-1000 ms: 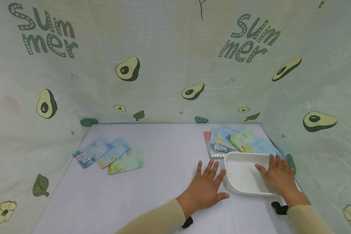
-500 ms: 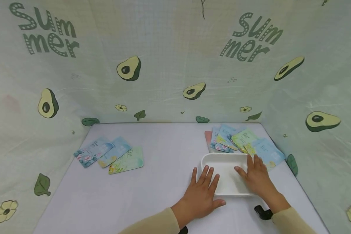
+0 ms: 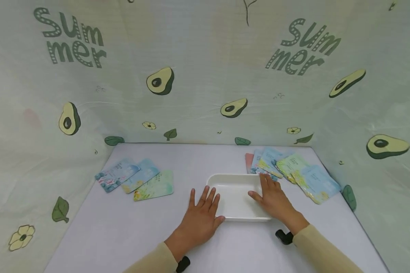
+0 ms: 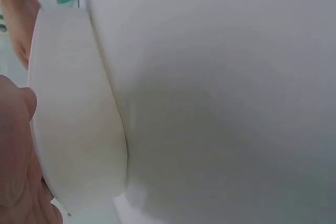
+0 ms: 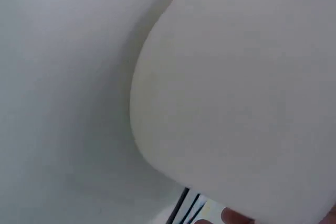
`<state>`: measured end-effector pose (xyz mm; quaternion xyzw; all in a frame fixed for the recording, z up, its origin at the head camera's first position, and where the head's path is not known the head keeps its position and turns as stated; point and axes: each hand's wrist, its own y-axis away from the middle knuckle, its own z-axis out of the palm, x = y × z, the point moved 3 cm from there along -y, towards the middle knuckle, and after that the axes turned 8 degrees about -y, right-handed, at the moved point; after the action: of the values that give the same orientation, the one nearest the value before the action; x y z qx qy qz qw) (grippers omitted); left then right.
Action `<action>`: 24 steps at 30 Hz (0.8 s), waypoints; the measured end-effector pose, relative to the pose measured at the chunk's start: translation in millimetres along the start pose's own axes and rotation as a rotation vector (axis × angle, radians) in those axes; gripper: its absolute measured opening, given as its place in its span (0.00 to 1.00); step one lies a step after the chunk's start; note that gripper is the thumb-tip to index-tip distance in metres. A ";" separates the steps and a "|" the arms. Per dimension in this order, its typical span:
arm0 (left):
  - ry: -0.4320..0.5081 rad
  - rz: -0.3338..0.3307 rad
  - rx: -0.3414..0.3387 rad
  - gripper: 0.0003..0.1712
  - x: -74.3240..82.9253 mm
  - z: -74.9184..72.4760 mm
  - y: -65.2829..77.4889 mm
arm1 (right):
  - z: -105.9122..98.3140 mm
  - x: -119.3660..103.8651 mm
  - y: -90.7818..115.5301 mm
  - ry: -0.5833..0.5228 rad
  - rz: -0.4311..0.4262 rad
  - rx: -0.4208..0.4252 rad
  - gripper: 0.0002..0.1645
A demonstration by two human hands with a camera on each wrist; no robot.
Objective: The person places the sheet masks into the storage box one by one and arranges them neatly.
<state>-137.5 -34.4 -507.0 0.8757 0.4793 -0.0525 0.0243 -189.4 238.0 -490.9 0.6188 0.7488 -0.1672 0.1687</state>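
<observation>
A white rectangular tray (image 3: 234, 199) with rounded corners and a raised rim sits on the table between my hands. My left hand (image 3: 198, 223) touches its left rim, fingers straight and spread, palm down. Over the right rim lies my right hand (image 3: 275, 201), its fingers stretched away from me and its thumb above the tray's inside. From the left wrist, the tray's outer wall (image 4: 79, 108) shows beside the left fingers. In the right wrist view the white wall (image 5: 226, 93) fills most of the picture, with fingertips (image 5: 236, 216) at the bottom edge.
Several overlapping floral cards (image 3: 292, 167) lie at the back right, with a pink-edged item (image 3: 248, 162) partly under them. Three more cards (image 3: 133, 178) fan out at the left. A printed cloth (image 3: 198, 57) rises behind the white table (image 3: 191, 155) and along its sides.
Both hands have moved left together with the tray, from beside the right-hand cards to the middle of the table. The cards now show more fully. The head view has shifted slightly.
</observation>
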 end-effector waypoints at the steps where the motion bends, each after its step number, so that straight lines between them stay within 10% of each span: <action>1: 0.012 -0.015 -0.003 0.46 -7.9 0.9 1.6 | 2.8 -1.8 -3.6 -0.021 -0.003 -0.014 0.56; 16: 0.116 -0.336 0.041 0.39 -134.7 7.2 -20.9 | 31.0 -56.4 -11.5 -0.228 0.055 -0.132 0.59; 24: 0.155 -0.376 0.057 0.34 -121.1 -5.1 -30.0 | 35.9 -79.4 10.3 -0.076 -0.145 -0.079 0.55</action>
<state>-227.2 -119.1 -487.7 0.7727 0.6330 -0.0023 -0.0478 -163.6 154.2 -486.6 0.5492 0.7905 -0.1729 0.2089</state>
